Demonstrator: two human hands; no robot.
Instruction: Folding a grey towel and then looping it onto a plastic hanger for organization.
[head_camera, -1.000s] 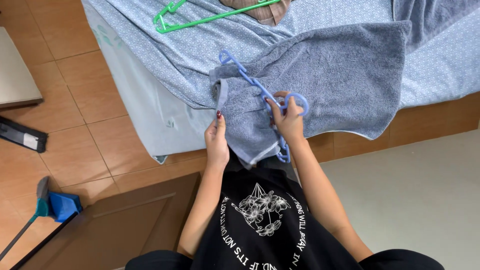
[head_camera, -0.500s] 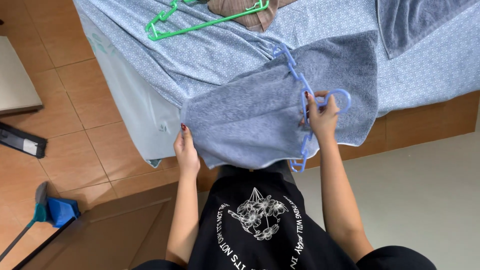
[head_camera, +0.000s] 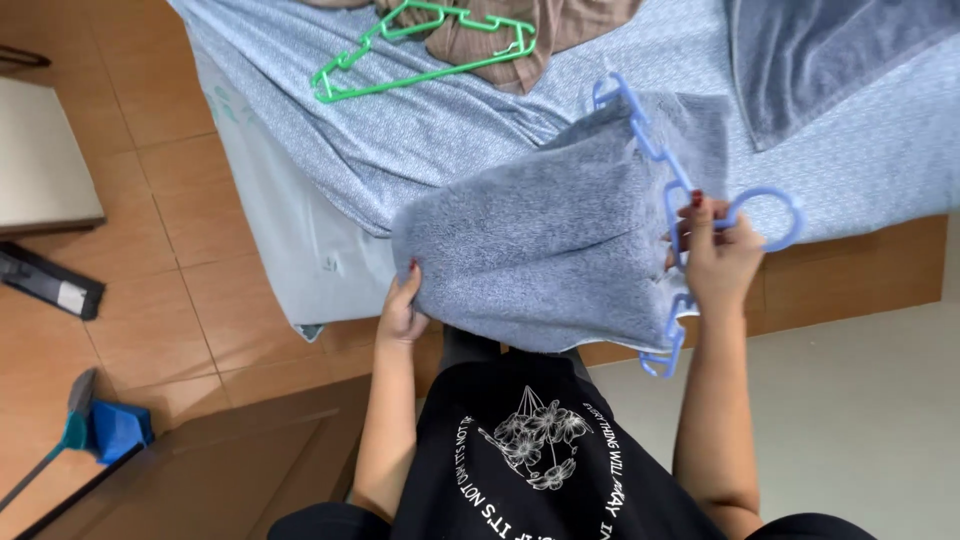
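Grey-blue terry towel (head_camera: 545, 245), soft and thick, hangs draped over a light blue plastic hanger (head_camera: 680, 215), held in the air above the edge of a bed with a pale blue patterned sheet (head_camera: 430, 130). The right hand (head_camera: 722, 255) is closed around the hanger just below its round hook. The left hand (head_camera: 402, 310) pinches the towel's lower left edge, pulling it flat. The step appears to be smoothing the towel on the hanger; evening both halves would call for a gentle tug. A green plastic hanger (head_camera: 420, 50) lies on the bed.
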